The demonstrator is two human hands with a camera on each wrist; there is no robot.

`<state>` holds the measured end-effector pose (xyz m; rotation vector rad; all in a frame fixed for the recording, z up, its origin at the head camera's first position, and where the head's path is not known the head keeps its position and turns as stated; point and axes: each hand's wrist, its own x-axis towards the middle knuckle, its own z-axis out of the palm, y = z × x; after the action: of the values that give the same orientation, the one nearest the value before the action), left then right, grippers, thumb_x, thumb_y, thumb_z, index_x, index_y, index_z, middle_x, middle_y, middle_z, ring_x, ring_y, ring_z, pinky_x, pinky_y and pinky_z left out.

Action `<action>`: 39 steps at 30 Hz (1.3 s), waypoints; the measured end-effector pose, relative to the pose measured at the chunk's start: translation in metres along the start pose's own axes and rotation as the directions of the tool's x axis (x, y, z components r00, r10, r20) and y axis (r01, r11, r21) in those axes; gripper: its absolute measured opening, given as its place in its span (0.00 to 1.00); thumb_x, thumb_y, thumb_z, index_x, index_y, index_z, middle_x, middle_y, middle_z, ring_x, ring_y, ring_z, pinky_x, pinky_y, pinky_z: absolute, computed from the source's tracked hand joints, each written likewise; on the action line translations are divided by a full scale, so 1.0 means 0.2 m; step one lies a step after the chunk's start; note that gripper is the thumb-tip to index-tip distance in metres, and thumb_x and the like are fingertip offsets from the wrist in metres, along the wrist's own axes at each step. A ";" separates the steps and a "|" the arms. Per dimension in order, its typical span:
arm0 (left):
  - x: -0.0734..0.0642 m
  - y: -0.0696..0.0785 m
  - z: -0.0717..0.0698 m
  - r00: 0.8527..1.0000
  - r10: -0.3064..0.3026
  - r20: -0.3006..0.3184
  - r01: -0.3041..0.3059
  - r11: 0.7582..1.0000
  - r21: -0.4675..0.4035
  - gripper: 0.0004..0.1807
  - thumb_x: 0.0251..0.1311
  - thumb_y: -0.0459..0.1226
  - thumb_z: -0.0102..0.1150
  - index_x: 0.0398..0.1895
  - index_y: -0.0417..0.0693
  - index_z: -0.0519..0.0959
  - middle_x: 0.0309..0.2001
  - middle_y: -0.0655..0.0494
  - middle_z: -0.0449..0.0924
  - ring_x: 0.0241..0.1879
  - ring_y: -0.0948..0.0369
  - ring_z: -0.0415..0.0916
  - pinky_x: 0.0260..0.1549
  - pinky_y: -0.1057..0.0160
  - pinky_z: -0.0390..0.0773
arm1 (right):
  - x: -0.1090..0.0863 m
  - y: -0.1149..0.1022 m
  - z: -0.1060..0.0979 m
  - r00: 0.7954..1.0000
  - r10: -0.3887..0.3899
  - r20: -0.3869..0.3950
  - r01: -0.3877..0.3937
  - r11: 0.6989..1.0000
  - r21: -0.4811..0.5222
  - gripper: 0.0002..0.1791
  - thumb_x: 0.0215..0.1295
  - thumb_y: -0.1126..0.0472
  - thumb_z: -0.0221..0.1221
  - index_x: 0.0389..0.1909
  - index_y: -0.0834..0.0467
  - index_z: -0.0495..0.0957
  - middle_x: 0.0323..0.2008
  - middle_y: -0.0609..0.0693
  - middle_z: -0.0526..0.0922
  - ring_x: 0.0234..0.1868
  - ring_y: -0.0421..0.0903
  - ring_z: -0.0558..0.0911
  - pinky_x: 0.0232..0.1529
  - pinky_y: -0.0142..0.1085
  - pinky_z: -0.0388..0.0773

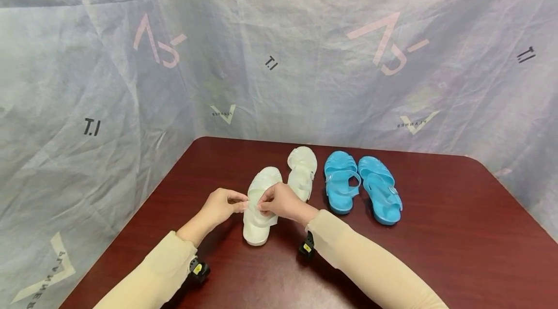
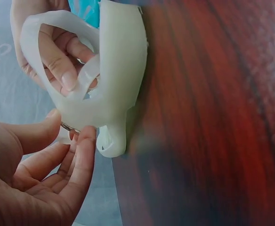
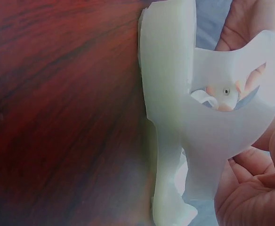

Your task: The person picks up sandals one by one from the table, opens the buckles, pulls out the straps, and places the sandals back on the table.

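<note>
A white jelly sandal stands sole down on the dark red table, toe pointing away. My left hand is at its left side, thumb and fingertips pinching the strap at a small metal buckle. From the right, my right hand reaches over the sandal, and its fingers pinch the thin loose strap inside the ankle opening. The wide ankle band stands up from the sole in the right wrist view. Part of the right fingertips is hidden behind this band.
Just behind lies the matching white sandal. Farther right, a blue sandal and a second blue sandal lie side by side. A grey printed cloth hangs behind the table and along its left side.
</note>
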<state>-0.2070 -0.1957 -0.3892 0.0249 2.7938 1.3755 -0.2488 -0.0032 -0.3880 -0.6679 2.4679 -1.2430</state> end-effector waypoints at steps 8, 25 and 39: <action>0.00 -0.01 0.01 1.000 0.003 0.001 -0.003 1.000 -0.001 0.10 0.57 0.31 0.65 0.42 0.39 0.86 0.38 0.49 0.86 0.33 0.61 0.83 0.36 0.62 0.81 | 0.02 0.01 0.02 1.000 0.020 -0.009 -0.020 0.999 0.042 0.06 0.61 0.63 0.65 0.26 0.60 0.85 0.24 0.50 0.87 0.23 0.36 0.80 0.26 0.27 0.75; 0.00 0.01 0.02 0.999 0.035 0.010 -0.035 0.999 0.012 0.09 0.57 0.33 0.66 0.41 0.42 0.86 0.38 0.51 0.86 0.33 0.62 0.83 0.36 0.62 0.82 | 0.02 -0.06 0.00 0.997 0.063 -0.043 -0.055 0.983 0.178 0.06 0.60 0.61 0.66 0.34 0.61 0.87 0.32 0.54 0.88 0.31 0.48 0.88 0.35 0.36 0.84; -0.01 0.02 0.02 0.999 0.013 -0.044 -0.012 1.000 0.010 0.08 0.55 0.32 0.67 0.39 0.43 0.86 0.35 0.52 0.86 0.33 0.62 0.81 0.32 0.64 0.80 | 0.02 -0.05 0.03 0.998 0.028 -0.057 -0.019 0.987 0.162 0.07 0.62 0.63 0.65 0.29 0.63 0.87 0.26 0.56 0.87 0.29 0.49 0.88 0.34 0.37 0.85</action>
<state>-0.2047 -0.1897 -0.3889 0.0123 2.8416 1.3815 -0.2472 -0.0144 -0.3825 -0.5655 2.3805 -1.4546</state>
